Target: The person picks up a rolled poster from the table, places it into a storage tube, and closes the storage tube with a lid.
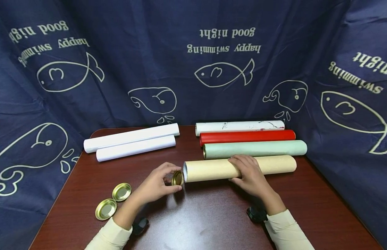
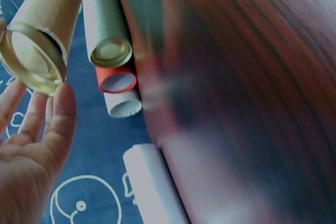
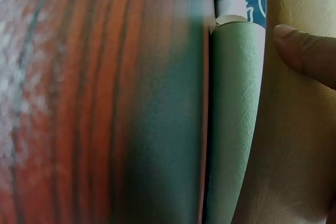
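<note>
A tan cardboard tube (image 1: 209,170) lies crosswise on the table, its open end to the left. My right hand (image 1: 251,175) grips it around the middle; the thumb presses on the tube's side in the right wrist view. Between thumb and fingers, my left hand (image 1: 160,182) pinches a round gold metal lid (image 1: 177,178) by its rim. In the left wrist view that lid (image 2: 34,64) sits tilted at the tube's mouth, with a dark gap along one side. Two more gold lids (image 1: 122,192) lie near my left forearm.
Behind the tan tube lie a green tube (image 1: 255,148) with a gold end, a red tube (image 1: 247,137) and a white patterned tube (image 1: 240,127). Two white paper rolls (image 1: 135,148) rest at the back left. A dark blue printed cloth (image 1: 168,41) hangs around the table.
</note>
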Tool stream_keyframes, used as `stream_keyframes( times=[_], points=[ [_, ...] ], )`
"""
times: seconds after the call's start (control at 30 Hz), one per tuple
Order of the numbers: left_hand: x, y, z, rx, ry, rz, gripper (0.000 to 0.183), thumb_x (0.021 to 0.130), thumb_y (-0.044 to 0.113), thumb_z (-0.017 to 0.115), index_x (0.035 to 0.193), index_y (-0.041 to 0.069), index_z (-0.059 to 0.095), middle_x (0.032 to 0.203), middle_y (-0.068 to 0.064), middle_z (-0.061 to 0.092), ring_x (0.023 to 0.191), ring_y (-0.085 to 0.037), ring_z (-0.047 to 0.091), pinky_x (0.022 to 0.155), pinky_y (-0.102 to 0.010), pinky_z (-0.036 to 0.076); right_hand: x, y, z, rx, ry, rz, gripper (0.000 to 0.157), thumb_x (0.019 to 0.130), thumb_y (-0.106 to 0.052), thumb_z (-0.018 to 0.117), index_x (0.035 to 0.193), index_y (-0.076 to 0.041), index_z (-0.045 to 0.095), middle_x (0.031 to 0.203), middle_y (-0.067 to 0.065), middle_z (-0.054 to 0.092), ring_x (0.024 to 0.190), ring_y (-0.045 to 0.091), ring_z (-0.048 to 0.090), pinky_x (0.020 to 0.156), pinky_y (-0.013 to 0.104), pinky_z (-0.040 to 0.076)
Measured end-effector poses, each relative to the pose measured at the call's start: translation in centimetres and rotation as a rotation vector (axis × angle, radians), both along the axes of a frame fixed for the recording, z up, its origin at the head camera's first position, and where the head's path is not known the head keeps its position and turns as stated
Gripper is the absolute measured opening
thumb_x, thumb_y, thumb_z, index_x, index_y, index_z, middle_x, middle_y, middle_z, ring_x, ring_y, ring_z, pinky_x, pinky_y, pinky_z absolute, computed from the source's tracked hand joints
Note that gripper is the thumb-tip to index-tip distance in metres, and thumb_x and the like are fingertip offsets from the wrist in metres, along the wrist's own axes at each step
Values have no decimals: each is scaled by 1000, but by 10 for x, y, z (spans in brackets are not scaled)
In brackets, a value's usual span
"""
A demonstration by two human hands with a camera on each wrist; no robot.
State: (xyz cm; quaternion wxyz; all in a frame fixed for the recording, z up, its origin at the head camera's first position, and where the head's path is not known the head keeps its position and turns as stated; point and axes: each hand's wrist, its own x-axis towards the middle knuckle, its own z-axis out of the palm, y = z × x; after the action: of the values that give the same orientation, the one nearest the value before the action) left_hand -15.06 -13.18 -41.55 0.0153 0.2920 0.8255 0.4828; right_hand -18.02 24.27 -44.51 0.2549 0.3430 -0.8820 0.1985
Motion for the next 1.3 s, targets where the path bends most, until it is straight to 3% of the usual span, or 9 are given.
stream_keyframes(
  times=[0.13,0.3,0.53,0.8,1.07,1.3],
  points=[
    [-2,9,2,77,-42,54,54,81,14,84,129,6,62,123,-6,57,105,-25,60,81,-35,57,0,-1,0,-6,5,3,75,56,-14,94,124,-7,62,123,13,61,116,34,54,100,56,34],
    [-4,15,0,174,-89,71,55,80,8,84,129,2,61,124,-9,57,110,-29,58,85,-39,57,1,-2,-1,-9,5,6,74,57,-14,94,124,-8,62,123,12,60,116,34,53,100,55,34],
    [-5,22,-7,304,-111,48,56,79,-2,81,130,-5,57,126,-17,53,116,-35,52,89,-40,55,3,-4,0,-23,14,15,74,57,-14,94,124,-7,62,123,13,61,116,35,54,99,57,34],
    [-5,30,-7,391,-147,23,56,80,-8,78,132,-11,55,130,-22,48,125,-41,48,94,-44,51,3,-6,2,-41,25,28,74,55,-15,94,122,-7,63,122,12,63,114,34,55,97,55,34],
    [-6,31,-14,356,-189,56,58,82,-5,77,135,-7,53,131,-19,49,122,-38,49,95,-44,51,2,-2,5,26,-3,37,76,58,-15,94,126,-7,61,125,12,62,116,35,53,99,55,35],
    [-10,16,-10,230,-83,101,45,85,8,79,126,0,62,128,-14,57,118,-39,53,90,-50,53,-5,17,2,116,-62,-18,77,62,-16,93,131,-8,59,126,12,61,118,35,52,102,56,33]
  ],
)
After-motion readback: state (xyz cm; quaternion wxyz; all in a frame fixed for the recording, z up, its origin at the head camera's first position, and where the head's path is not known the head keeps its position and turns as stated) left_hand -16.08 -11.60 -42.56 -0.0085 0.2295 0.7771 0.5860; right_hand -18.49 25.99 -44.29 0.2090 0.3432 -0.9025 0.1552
